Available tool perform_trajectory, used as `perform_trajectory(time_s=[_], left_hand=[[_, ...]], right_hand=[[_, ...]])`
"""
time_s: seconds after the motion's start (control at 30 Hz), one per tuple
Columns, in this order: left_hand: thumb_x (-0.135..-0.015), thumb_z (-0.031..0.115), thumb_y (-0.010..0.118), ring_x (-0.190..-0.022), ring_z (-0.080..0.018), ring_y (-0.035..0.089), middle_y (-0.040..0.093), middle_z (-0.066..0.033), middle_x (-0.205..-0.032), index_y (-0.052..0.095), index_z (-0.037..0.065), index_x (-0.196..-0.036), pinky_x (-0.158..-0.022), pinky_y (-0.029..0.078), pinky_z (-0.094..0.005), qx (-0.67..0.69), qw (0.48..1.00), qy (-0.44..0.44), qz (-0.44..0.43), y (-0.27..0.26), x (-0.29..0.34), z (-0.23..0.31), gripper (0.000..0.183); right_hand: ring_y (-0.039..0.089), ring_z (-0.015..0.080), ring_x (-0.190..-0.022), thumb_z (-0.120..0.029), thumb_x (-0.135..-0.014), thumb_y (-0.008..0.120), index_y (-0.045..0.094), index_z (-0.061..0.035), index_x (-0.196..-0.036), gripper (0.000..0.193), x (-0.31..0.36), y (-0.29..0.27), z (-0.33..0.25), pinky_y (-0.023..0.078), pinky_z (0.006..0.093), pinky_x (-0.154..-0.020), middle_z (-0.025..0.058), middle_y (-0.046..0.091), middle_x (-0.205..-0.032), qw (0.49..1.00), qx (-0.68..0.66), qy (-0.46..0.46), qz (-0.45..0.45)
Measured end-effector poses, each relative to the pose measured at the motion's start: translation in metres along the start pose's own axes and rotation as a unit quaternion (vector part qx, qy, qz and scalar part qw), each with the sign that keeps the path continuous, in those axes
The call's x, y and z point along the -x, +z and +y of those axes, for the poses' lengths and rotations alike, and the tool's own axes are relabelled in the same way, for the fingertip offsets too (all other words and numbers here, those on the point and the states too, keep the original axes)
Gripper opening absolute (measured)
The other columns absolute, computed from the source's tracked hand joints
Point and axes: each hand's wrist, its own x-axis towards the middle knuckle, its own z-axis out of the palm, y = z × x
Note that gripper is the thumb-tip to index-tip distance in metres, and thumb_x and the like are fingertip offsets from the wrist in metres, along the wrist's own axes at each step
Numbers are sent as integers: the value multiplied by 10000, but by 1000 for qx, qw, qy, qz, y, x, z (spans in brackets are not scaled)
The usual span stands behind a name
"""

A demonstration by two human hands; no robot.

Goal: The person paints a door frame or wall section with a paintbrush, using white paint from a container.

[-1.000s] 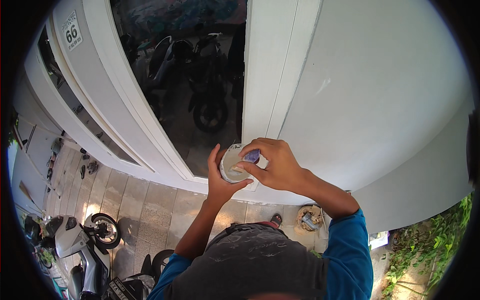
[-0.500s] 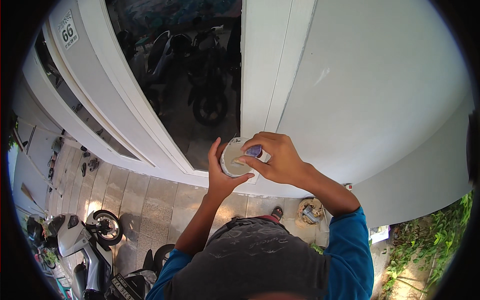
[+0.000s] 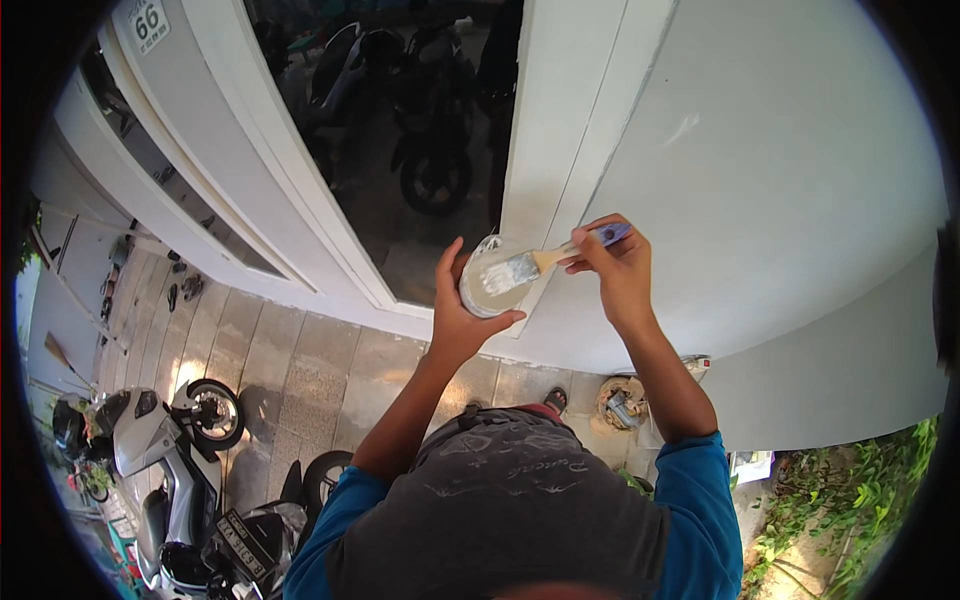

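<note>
My left hand (image 3: 462, 318) is wrapped round a small whitish paint container (image 3: 468, 292), thumb on the near side and fingers on the far left. Pale paint shows inside it. In my right hand (image 3: 622, 272) is a flat paintbrush (image 3: 546, 260), gripped by its handle with a purple end. Its bristles, coated in white, lie over the mouth of the container; whether they touch the paint I cannot tell. Just beyond both hands stands a white window frame (image 3: 560, 130) around dark glass (image 3: 400, 130).
A smooth pale wall (image 3: 790, 180) curves away on the right. Motorbikes (image 3: 180, 470) are parked at lower left on the paving (image 3: 310, 385). A round tub with items in it (image 3: 622, 404) sits near my foot, and green plants (image 3: 840, 510) grow at lower right.
My right hand has moved up and to the right, lifting the brush so its bristles now show. The container in my left hand has shifted slightly up and right in view.
</note>
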Motion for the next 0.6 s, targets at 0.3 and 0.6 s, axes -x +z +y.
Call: perform_trajectory(time_s=[0.3, 0.6], left_hand=[[-614, 56, 964, -1324, -276, 527, 449, -177, -1447, 185, 83, -1597, -1102, 463, -410, -7, 1000, -25, -14, 6, 4, -4, 1255], [-624, 83, 955, -1330, -283, 528, 462, -168, -1448, 204, 66, -1586, -1104, 467, -419, 10, 999, -38, 8, 7, 18, -19, 1221]], right_hand=[[753, 237, -742, -149, -975, 705, 595, -9, -981, 178, 4, -12, 8, 628, 323, -682, 126, 687, -874, 991, -94, 60, 67], [723, 211, -785, -83, -1002, 663, 637, -8, -1006, 80, -20, -24, -24, 615, 331, -739, 91, 712, -958, 979, -84, -145, 113]])
